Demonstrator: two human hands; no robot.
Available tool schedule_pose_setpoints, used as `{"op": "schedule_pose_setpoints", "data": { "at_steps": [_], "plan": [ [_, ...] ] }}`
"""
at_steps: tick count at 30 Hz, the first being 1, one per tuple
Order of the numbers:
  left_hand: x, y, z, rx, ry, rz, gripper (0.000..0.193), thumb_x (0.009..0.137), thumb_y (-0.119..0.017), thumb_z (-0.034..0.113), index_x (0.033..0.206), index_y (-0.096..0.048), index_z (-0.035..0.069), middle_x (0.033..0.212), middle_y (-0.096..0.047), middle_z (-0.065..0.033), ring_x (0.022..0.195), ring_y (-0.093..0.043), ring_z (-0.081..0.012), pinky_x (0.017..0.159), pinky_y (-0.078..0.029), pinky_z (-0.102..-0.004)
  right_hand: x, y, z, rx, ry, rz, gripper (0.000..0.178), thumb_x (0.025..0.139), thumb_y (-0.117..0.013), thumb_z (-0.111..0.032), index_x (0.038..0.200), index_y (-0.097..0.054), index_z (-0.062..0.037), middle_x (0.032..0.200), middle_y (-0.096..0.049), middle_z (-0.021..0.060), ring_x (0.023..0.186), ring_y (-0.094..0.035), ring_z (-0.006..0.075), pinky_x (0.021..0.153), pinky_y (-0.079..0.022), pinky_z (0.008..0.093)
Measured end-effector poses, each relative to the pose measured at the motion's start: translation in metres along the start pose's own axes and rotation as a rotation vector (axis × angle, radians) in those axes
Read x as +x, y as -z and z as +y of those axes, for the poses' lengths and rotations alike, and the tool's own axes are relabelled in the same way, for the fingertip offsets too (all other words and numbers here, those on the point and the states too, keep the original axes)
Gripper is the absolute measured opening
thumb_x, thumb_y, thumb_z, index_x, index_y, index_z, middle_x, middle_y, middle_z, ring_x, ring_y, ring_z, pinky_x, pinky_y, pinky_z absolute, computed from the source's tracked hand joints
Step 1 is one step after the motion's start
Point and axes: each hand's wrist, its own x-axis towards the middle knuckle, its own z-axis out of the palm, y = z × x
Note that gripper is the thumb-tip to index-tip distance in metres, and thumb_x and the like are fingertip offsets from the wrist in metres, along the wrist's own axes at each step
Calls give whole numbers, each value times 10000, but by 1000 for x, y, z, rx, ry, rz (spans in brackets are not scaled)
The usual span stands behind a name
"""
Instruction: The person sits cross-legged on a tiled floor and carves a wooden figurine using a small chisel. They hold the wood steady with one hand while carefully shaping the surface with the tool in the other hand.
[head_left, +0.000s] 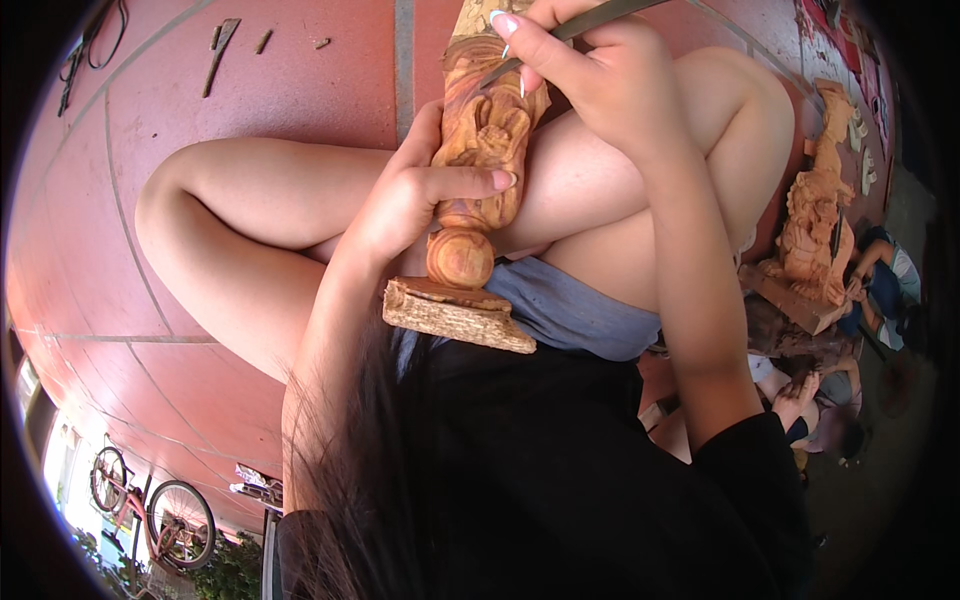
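Across my lap lies a carved wooden figure (480, 150) with streaked orange-brown grain. It has a ball-like neck (460, 258) and a rough, flat base (460, 318) nearest my body. My left hand (400, 205) wraps round its middle from the left, the thumb pressed across the front. In my right hand (620, 90) is a slim dark carving tool (598, 16), pinched in the fingers near the far end of the figure. The tool's narrow tip rests on or just above the carved surface; I cannot tell which. The figure's far end runs out of view.
Red floor tiles (290, 70) surround my crossed bare legs. A flat, narrow tool (220, 58) and small scraps (263, 41) lie at the far left. To the right stands a larger wood carving (815, 240), with other people (885, 275) beside it. A bicycle (150, 525) is at lower left.
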Motion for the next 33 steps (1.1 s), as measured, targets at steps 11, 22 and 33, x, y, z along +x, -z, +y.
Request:
{"op": "schedule_pose_setpoints", "data": {
  "at_steps": [11, 22, 33],
  "plan": [
    [0, 0, 0, -14, 10, 0, 778, 744, -766, 80, 1394, -356, -40, 1232, -571, -155, 1153, -554, -231, 995, -434, -330, 6, -1, 5, -129, 266, 11, 224, 903, -664, -79, 696, -603, -19, 588, -557, 52, 543, -538, 138, 530, -406, 298],
    [-1, 0, 0, -21, 18, 9, 807, 743, -772, 90, 1411, -340, -42, 1254, -561, -172, 1179, -544, -245, 1007, -432, -337, 1, 1, -2, 242, -52, -161, 159, 975, -612, -144, 922, -650, 1, 818, -649, 11, 760, -583, 87, 706, -465, 239],
    [-1, 0, 3, -13, 11, -2, 821, 730, -780, 82, 1408, -339, -57, 1262, -559, -188, 1195, -535, -258, 1016, -423, -343, 3, 4, 10, 49, 160, 50, 191, 988, -583, -133, 890, -649, 18, 763, -605, 33, 732, -551, 107, 693, -438, 263]
  ]
}}
